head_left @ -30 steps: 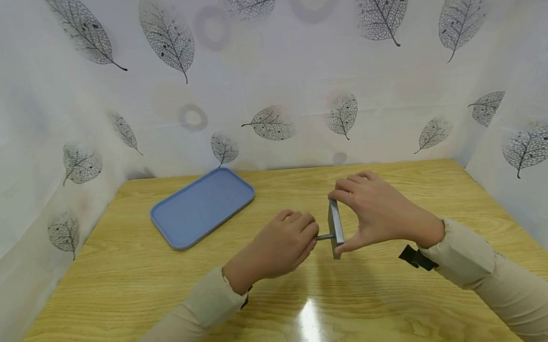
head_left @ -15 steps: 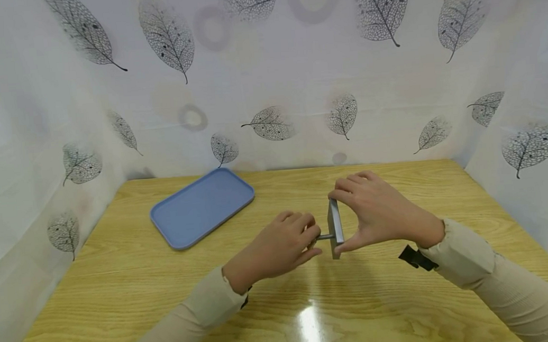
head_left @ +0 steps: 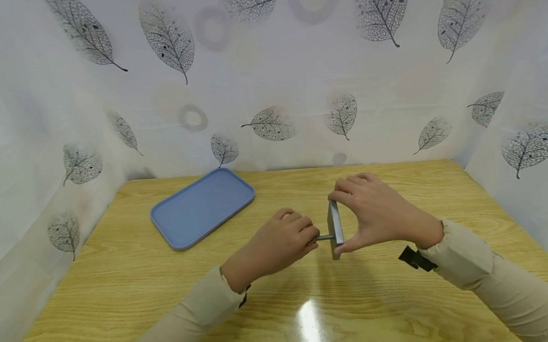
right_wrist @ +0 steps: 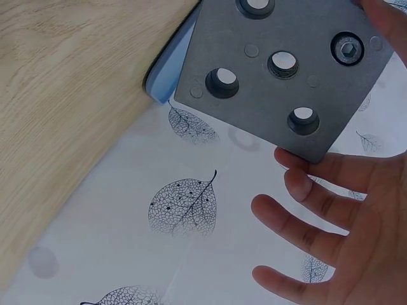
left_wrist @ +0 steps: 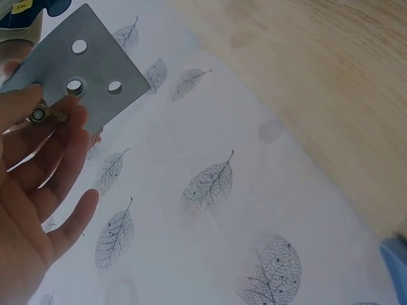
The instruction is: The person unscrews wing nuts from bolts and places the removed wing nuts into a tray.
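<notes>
My right hand (head_left: 377, 211) holds a square grey metal plate (right_wrist: 267, 101) on edge above the table, thumb at one corner and fingertips at the opposite one. Several round holes pierce the plate, and a hex socket bolt (right_wrist: 348, 49) sits with its head sunk in one of them. The bolt's shank (head_left: 325, 237) sticks out of the other face toward my left hand (head_left: 274, 245). In the left wrist view, a brass-coloured wing nut (left_wrist: 39, 114) shows on the bolt's end, and my left thumb and fingers pinch it.
A blue rectangular tray (head_left: 202, 208) lies at the back left of the wood-grain table (head_left: 120, 287). White leaf-print sheeting (head_left: 268, 86) stands behind the table and along both sides.
Half a second ago my left thumb stood apart from the fingers; now it has closed back onto the wing nut. The right hand and the plate have stayed in place.
</notes>
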Demonstrator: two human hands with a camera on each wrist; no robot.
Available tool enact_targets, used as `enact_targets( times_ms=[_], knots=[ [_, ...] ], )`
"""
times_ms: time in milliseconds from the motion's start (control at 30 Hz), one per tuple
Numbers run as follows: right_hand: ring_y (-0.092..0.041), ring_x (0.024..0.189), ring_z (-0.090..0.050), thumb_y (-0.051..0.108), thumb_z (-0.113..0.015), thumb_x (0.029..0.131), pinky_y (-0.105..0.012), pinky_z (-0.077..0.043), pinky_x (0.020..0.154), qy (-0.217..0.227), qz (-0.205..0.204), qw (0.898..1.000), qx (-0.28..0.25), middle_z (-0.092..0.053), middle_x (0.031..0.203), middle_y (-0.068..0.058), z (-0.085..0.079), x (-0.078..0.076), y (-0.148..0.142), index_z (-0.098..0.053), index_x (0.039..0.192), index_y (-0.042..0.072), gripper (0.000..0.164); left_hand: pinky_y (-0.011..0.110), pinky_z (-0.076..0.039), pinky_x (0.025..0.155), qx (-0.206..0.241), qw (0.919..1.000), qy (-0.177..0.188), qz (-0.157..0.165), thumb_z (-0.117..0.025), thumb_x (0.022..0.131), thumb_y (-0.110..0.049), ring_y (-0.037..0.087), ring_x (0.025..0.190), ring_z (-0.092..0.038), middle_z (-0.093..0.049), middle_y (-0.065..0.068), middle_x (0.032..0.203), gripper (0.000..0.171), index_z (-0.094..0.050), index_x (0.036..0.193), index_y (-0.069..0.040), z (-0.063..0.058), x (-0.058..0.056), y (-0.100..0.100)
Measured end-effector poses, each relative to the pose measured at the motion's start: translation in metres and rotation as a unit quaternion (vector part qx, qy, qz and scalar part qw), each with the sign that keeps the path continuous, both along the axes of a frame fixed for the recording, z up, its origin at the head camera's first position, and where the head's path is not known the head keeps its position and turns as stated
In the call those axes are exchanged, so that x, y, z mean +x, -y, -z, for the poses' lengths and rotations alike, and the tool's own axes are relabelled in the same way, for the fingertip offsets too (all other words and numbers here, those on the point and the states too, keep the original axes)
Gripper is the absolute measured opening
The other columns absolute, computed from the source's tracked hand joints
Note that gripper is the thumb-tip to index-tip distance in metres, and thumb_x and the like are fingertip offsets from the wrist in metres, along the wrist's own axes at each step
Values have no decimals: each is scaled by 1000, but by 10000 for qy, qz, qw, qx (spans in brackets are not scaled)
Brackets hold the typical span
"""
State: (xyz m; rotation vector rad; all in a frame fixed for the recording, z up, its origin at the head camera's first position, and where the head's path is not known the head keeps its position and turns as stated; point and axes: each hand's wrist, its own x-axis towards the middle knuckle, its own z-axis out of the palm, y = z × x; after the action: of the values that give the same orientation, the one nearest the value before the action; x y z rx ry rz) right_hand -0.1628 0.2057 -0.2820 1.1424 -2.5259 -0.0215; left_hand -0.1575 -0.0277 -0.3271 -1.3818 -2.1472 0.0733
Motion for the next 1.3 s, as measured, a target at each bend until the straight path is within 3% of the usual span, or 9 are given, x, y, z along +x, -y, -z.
enact_targets(
  times_ms=[267,433,767,867,1033,1300],
  knots=[
    [-24,94,-57,79,-70,49,-49,-45,87,-10,47,10000,-29,-60,101,-7,-1,0,0,-65,108,9,92,28,-49,87,417,9991,-8,-123,-69,84,-36,9,83,-62,-62,-7,90,19,-63,92,-20,-1,0,0],
    [-23,93,-57,79,-70,48,-48,-44,87,-54,45,10000,-23,-60,101,-6,-1,-1,-1,-64,107,9,92,28,-49,87,437,9989,67,-159,-68,86,-33,9,84,-62,-61,-6,92,15,-63,92,-20,-3,1,1],
    [-22,91,-56,79,-71,48,-47,-44,87,-72,28,9999,-70,-59,100,-5,-1,-1,-1,-64,106,10,91,32,-48,90,-115,9931,1117,-326,-43,99,-26,11,92,-60,-59,-3,98,18,-58,101,-16,-1,4,-3],
    [-21,90,-56,78,-71,48,-47,-44,87,-75,33,9999,-82,-59,99,-5,-1,-1,0,-64,106,10,91,32,-47,90,-242,9912,1259,-325,-42,100,-35,10,87,-58,-56,-4,93,23,-54,98,-15,0,4,-3],
    [-21,90,-57,78,-71,48,-48,-44,87,-62,48,9999,-75,-59,99,-5,-2,-1,0,-64,107,9,91,32,-46,89,-429,9914,1196,-325,-45,94,-52,8,81,-55,-53,-5,89,37,-51,96,-16,1,3,-3],
    [-23,92,-57,78,-71,49,-48,-44,88,-45,57,10000,-60,-59,101,-5,-2,0,-1,-64,107,10,90,29,-48,87,-325,9981,471,-232,-51,94,-44,8,84,-58,-57,-5,97,28,-61,97,-18,-1,3,-1]
  ],
)
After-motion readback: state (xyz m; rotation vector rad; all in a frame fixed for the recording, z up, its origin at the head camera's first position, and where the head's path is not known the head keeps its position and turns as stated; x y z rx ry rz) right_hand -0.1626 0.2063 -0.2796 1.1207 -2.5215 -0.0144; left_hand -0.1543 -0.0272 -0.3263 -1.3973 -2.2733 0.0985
